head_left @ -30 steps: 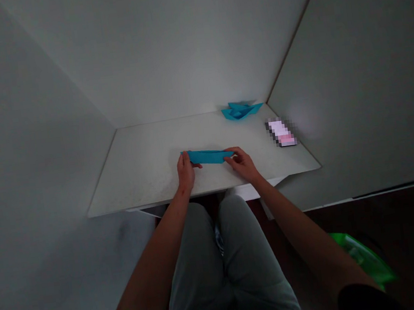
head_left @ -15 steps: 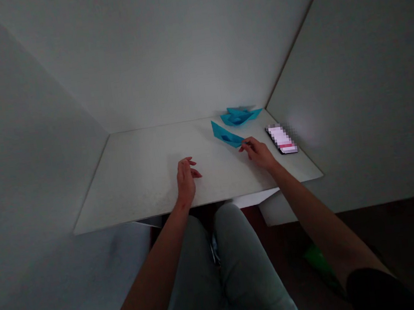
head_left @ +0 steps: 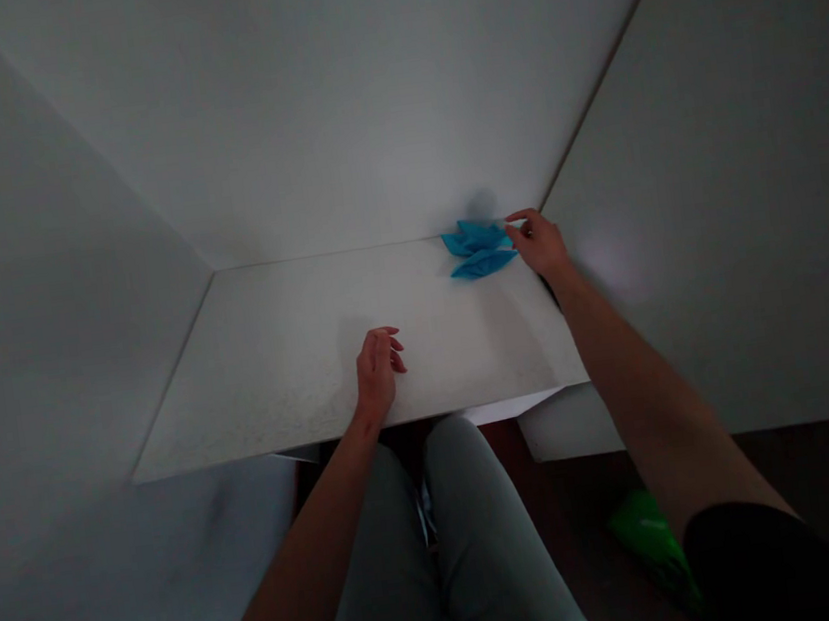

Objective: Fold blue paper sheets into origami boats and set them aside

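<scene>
No text, label, brand, number or sign can be read anywhere in the view. The rear blue folded-paper piece [head_left: 472, 239] and the front blue folded-paper piece [head_left: 484, 264] bear no legible lettering or figures, both being slightly blurred, and none can be made out on the white tabletop [head_left: 283, 347], the pale back wall [head_left: 329, 109] or the black sleeve [head_left: 746, 552]. The green object [head_left: 648, 534] low on the right is too dark and soft for any print to be told.
</scene>
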{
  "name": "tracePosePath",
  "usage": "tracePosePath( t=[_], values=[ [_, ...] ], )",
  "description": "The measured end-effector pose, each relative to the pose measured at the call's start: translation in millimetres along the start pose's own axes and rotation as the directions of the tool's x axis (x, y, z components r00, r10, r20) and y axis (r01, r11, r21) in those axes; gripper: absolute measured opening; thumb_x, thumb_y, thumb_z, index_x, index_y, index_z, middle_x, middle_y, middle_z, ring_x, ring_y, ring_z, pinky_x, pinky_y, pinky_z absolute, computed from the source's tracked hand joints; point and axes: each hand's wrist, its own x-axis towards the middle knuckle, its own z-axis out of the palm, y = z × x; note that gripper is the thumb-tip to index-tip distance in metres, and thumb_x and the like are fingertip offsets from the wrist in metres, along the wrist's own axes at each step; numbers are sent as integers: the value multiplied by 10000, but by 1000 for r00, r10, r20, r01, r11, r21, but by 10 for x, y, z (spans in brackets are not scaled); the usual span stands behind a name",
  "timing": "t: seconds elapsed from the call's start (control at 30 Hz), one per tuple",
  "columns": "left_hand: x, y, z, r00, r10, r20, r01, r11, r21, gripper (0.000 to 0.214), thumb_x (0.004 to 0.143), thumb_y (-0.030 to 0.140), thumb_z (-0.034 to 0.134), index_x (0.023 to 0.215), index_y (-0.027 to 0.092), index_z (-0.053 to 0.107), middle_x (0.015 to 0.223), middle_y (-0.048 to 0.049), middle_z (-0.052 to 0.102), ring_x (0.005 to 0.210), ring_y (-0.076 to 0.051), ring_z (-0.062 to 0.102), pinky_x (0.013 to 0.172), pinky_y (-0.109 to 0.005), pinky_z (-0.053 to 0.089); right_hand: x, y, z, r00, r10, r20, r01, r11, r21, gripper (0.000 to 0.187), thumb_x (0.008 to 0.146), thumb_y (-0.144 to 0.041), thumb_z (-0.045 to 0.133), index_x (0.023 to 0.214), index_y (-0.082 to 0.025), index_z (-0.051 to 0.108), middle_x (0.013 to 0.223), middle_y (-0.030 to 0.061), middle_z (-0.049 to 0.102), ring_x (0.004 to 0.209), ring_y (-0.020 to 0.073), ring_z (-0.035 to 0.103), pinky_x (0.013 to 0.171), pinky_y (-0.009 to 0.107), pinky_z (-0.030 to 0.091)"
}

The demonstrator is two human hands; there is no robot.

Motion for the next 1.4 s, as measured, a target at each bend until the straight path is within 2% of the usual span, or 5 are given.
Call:
tracePosePath(
  t=[0.3, 0.57, 0.8, 1.23, 1.4],
  values=[
    [-9, 20, -10, 1000, -1, 27, 1, 1000, -3, 602, 993, 796, 609, 1034, 208, 728, 765, 6, 633, 553, -116, 558, 519, -263, 483, -363, -222, 485, 953, 53, -299, -22, 994, 106, 591, 1066, -741, 435, 978, -220, 701, 752, 17, 601, 722, 211, 576, 739, 352, 511],
    [-11, 4, -11, 999, -30, 30, 31, 999, -12, 521, 999, 718, 649, 1010, 205, 735, 767, 6, 621, 560, -113, 562, 515, -257, 499, -395, 170, 486, 992, 36, -120, -39, 999, -27, 467, 1007, -655, 612, 975, -208, 741, 792, 49, 677, 752, 239, 617, 800, 383, 540],
    [45, 35, -72, 989, -136, 52, 140, 987, -78, 471, 947, 685, 711, 981, 216, 734, 749, -3, 624, 556, -121, 558, 475, -253, 539, -411, 209, 595, 996, -1, -91, -25, 959, -282, 381, 968, -408, 748, 1300, -227, 787, 1276, 185, 636, 1141, 350, 584, 1024, 534, 487],
    [797, -196, -64, 996, -44, 79, 40, 998, 46, 365, 914, 522, 759, 1106, 221, 684, 870, -12, 626, 599, -104, 573, 424, -195, 516, -475, -266, 510, 999, -24, -45, 6, 926, -377, 256, 1045, -397, 643, 1143, -271, 843, 1362, 169, 685, 1305, 425, 513, 1109, 647, 350],
    [1096, -283, -64, 988, -16, 151, 2, 996, 92, 625, 867, 559, 818, 1368, 257, 600, 1344, -110, 619, 724, -101, 637, 411, -178, 500, -330, -810, 856, 979, -205, 6, 204, 971, -124, 254, 1059, -404, 624, 1106, -211, 782, 1114, 137, 711, 1069, 313, 655, 986, 492, 484]
  ],
)
